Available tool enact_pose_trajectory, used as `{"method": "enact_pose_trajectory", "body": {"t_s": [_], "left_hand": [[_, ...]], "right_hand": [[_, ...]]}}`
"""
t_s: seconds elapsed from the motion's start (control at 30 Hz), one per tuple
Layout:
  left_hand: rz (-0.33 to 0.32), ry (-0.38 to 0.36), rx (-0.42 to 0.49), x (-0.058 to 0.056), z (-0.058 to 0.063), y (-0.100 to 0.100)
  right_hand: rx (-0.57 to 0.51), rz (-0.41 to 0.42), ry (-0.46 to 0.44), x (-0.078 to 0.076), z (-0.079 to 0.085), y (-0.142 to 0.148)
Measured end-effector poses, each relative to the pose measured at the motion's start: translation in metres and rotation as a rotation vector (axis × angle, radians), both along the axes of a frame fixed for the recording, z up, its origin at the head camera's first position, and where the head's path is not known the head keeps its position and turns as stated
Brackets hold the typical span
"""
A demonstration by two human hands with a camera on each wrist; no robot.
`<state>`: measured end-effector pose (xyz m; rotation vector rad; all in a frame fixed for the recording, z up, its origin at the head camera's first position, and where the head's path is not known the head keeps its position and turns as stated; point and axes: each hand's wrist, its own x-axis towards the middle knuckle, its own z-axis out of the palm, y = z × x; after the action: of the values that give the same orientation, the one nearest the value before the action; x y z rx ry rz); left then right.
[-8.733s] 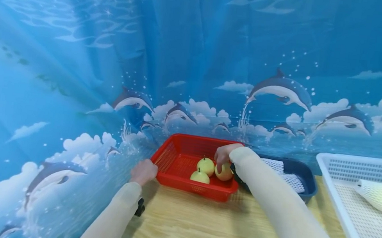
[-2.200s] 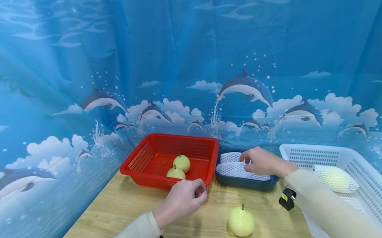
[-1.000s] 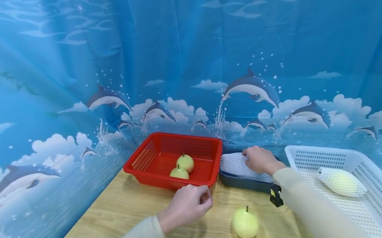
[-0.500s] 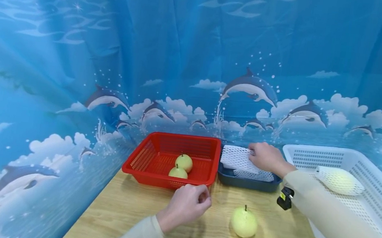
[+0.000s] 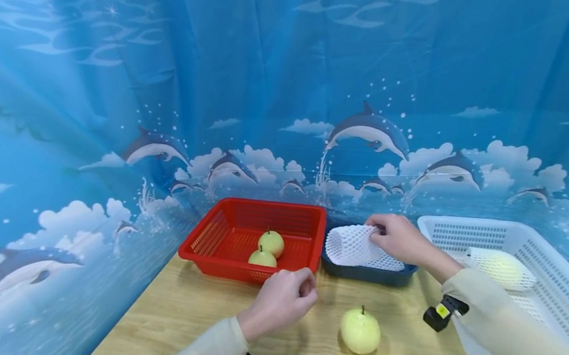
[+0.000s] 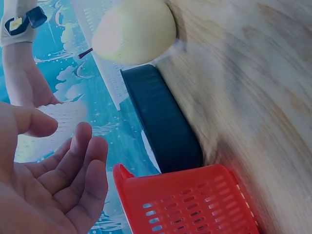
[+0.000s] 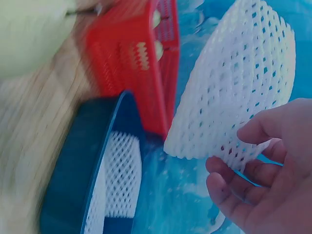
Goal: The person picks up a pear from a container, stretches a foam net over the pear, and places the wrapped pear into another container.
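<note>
My right hand pinches a white foam fruit net by one end, above the dark blue basket. The net's far end gapes as a tube toward the left in the head view. More foam netting lies in that basket. A yellow-green pear stands stem up on the table between my arms. My left hand hovers by the front of the red basket, fingers loosely curled with nothing in them. Two pears sit inside the red basket.
At the right stands a white basket holding a pear in a foam net. The wooden table reaches a dolphin-print curtain behind the baskets.
A pear has left the red basket and now stands on the table. My right hand has gone to the blue basket and lifted a foam net; my left hand has released the red basket.
</note>
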<state>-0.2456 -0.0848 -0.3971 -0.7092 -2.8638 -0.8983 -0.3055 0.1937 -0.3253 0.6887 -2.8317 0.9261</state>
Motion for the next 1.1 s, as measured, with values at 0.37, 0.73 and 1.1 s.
{"method": "enact_pose_trajectory", "body": {"t_s": [0.37, 0.73, 1.1], "left_hand": [[-0.043, 0.051, 0.212, -0.006, 0.005, 0.013], [-0.286, -0.309, 0.584, -0.001, 0.012, 0.021], [-0.326, -0.454, 0.683, 0.004, 0.015, 0.027]], "right_hand": [[-0.1, 0.05, 0.065, 0.034, 0.004, -0.016], [-0.158, 0.167, 0.177, 0.064, -0.008, -0.033], [-0.271, 0.215, 0.232, 0.074, -0.025, -0.042]]}}
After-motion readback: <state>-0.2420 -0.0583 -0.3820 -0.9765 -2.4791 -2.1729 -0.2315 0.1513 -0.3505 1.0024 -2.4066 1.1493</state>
